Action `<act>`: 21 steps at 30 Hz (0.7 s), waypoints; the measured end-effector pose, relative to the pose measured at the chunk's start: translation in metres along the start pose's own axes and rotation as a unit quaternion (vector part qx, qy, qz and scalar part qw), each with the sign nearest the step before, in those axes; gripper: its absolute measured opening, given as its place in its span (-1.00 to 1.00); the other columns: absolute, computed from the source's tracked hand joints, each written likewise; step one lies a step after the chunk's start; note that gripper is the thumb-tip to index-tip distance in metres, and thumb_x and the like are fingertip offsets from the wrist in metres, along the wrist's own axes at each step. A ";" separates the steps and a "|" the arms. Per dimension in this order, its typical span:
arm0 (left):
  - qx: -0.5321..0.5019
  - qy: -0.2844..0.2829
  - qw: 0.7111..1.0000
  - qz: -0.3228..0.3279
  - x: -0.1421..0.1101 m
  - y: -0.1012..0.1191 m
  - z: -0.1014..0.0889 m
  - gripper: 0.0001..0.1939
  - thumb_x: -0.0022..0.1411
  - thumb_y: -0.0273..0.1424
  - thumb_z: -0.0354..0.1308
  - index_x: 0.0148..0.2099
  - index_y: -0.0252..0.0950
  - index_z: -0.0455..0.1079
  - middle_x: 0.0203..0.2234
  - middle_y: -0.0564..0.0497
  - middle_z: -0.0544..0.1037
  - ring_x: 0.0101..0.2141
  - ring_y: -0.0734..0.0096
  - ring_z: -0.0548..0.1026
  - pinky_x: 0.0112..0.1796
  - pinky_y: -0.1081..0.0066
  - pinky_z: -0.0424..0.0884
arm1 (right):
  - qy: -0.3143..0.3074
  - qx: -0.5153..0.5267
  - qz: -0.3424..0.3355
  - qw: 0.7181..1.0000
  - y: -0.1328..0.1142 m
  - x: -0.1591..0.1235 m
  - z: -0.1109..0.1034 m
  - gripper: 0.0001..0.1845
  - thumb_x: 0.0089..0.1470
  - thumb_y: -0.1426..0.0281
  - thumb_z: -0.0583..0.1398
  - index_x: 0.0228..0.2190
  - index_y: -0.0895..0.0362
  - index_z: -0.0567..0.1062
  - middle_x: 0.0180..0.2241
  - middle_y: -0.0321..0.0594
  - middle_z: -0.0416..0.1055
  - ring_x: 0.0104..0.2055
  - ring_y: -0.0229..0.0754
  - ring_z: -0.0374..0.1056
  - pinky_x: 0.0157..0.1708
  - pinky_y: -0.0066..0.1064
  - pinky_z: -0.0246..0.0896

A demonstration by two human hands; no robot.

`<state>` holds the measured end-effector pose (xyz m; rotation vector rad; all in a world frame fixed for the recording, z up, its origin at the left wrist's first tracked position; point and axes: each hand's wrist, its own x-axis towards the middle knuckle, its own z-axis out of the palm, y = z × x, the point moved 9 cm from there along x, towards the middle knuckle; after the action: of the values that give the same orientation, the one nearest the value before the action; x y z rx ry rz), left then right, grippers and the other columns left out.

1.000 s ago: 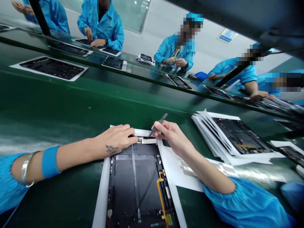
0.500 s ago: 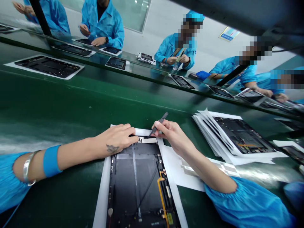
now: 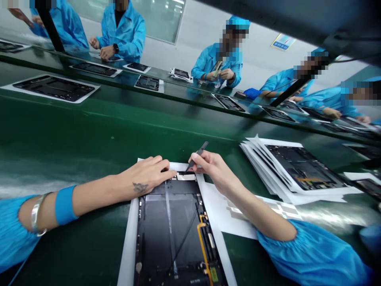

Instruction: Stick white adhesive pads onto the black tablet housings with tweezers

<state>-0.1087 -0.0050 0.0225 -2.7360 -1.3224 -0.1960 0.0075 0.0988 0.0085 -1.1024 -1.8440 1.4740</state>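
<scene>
A black tablet housing (image 3: pixel 162 214) with exposed inner parts, an orange ribbon cable (image 3: pixel 201 242) and a silvery strip down its middle lies on a white sheet (image 3: pixel 127 242) in front of me. My left hand (image 3: pixel 153 171) is closed over its upper left edge, thumb tip beside a small connector area. In my right hand (image 3: pixel 206 163) is a pair of dark tweezers (image 3: pixel 200 151), pinched between thumb and fingers. Their points reach down to a white strip (image 3: pixel 186 177) along the housing's top edge; the exact contact is too small to tell.
At the right stands a stack of tablet housings (image 3: pixel 300 165) interleaved with white sheets. A sheet with pale pieces (image 3: pixel 238 210) lies under my right forearm. Farther back, a raised glass-like shelf (image 3: pixel 184 101) bears several housings, and co-workers in blue sit behind it. Another housing (image 3: pixel 55 87) rests at the left.
My thumb has shifted slightly right along the top edge; the tweezers stay nearly in place. The housing at the left has slid left, some behind it right. Co-workers' hands have moved.
</scene>
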 end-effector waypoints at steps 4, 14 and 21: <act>-0.001 0.003 1.000 0.005 0.000 0.001 -0.001 -0.60 0.36 -0.63 -0.08 0.15 -0.24 0.33 -0.15 -0.06 0.43 -0.26 0.30 0.32 -0.36 0.38 0.23 | 0.007 -0.068 -0.052 0.996 -0.006 0.000 0.001 -0.52 0.07 -0.03 0.20 -0.52 0.14 0.40 -0.57 -0.30 0.34 -0.48 -0.23 0.33 -0.39 -0.37 0.24; 0.002 0.021 1.000 0.002 0.001 0.003 -0.003 -0.65 0.37 -0.60 -0.05 0.11 -0.26 0.38 -0.19 -0.06 0.42 -0.29 0.29 0.32 -0.33 0.35 0.24 | 0.047 -0.157 -0.123 0.979 -0.029 -0.008 -0.007 -0.58 0.17 0.05 0.14 -0.48 0.14 0.43 -0.51 -0.24 0.41 -0.45 -0.16 0.43 -0.43 -0.39 0.27; 0.018 0.040 0.999 -0.006 0.000 0.002 -0.002 -0.69 0.39 -0.57 -0.03 0.07 -0.24 0.41 -0.22 -0.05 0.44 -0.28 0.29 0.35 -0.35 0.37 0.25 | 0.078 -0.138 -0.217 0.963 -0.034 -0.035 0.002 -0.71 0.23 0.18 0.17 -0.37 0.12 0.54 -0.36 -0.21 0.53 -0.34 -0.19 0.45 -0.37 -0.45 0.33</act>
<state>-0.1077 -0.0064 0.0243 -2.6607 -1.3102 -0.2764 0.0148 0.0659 0.0436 -0.8321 -2.0523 0.8783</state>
